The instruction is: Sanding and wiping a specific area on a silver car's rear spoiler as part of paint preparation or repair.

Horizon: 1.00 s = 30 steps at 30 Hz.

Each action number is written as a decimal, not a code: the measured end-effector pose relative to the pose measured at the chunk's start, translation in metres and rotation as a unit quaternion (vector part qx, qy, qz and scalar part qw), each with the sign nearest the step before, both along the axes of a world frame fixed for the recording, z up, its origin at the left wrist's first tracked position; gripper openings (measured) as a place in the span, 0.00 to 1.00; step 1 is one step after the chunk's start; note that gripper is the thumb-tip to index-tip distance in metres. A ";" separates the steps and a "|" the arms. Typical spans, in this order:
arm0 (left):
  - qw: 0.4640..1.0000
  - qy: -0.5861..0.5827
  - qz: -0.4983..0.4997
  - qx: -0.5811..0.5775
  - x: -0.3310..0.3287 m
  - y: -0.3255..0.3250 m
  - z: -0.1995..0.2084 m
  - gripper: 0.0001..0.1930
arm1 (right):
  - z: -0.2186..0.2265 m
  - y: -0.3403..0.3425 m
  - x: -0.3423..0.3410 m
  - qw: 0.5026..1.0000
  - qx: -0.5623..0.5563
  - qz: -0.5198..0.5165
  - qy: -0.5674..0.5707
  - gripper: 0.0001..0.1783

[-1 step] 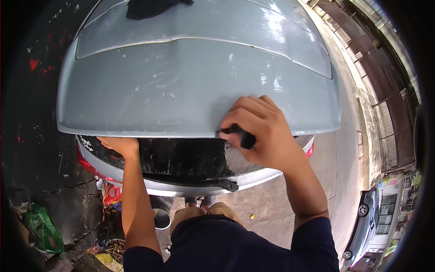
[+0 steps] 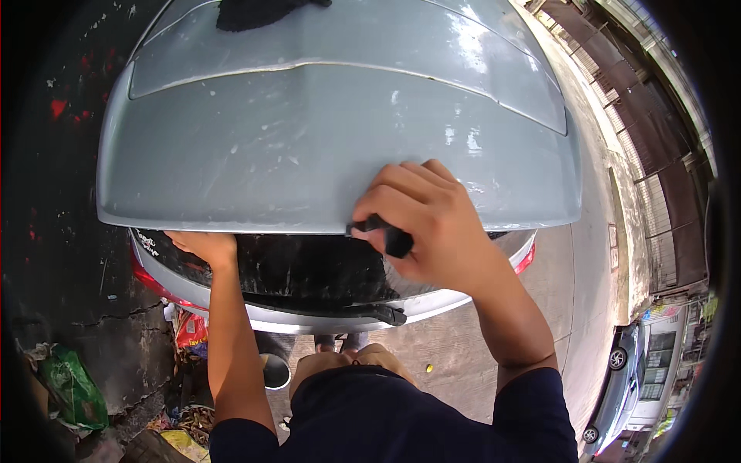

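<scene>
A grey car spoiler (image 2: 255, 177) spreads across the upper middle, with smudges and light marks on its surface. My right hand (image 2: 417, 220) is closed around a small tool with a black handle (image 2: 398, 243); its narrow end meets the spoiler's near edge, and its exact kind is unclear. Below that edge lies the car's dark rear window (image 2: 309, 270), with a black wiper (image 2: 374, 312) along its bottom. My left hand (image 2: 207, 247) is at the left, tucked against the underside of the spoiler's edge, its fingers mostly hidden.
A black cloth (image 2: 258, 14) rests on the car roof at the top. On the ground stand a bucket (image 2: 275, 372) and, at lower left, a green bag (image 2: 73, 390) among litter. A dark wall (image 2: 54, 177) borders the left. Another car (image 2: 617, 386) is parked at lower right.
My right hand has slid a little left along the spoiler's edge with the black-handled tool. My left hand stays in the same place.
</scene>
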<state>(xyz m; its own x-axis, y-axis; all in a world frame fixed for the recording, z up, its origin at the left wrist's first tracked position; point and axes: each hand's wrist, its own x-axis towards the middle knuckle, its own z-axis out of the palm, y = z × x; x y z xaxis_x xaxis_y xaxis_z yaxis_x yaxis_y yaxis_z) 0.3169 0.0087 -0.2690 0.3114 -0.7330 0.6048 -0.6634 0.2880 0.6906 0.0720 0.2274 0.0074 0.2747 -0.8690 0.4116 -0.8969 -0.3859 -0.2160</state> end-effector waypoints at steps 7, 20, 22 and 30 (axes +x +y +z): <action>0.999 -0.024 0.009 0.047 0.020 -0.001 -0.009 0.48 | 0.004 0.045 -0.034 0.990 0.028 -0.114 -0.081 0.12; 0.997 -0.008 -0.019 0.076 0.014 0.006 -0.011 0.51 | 0.005 0.018 -0.016 0.995 0.036 -0.081 -0.047 0.11; 0.998 -0.011 -0.008 0.065 0.008 0.005 -0.010 0.51 | 0.003 0.014 -0.013 0.993 0.035 -0.087 -0.066 0.11; 0.992 -0.119 0.032 0.027 0.022 0.002 -0.026 0.45 | 0.014 -0.007 0.007 0.995 0.069 -0.060 -0.034 0.12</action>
<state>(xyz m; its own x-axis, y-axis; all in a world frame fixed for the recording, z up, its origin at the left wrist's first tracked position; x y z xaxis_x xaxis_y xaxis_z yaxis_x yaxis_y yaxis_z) 0.3389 0.0106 -0.2954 0.2108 -0.7493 0.6278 -0.8251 0.2079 0.5253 0.0785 0.2205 0.0217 0.1406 -0.9437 0.2993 -0.9164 -0.2385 -0.3214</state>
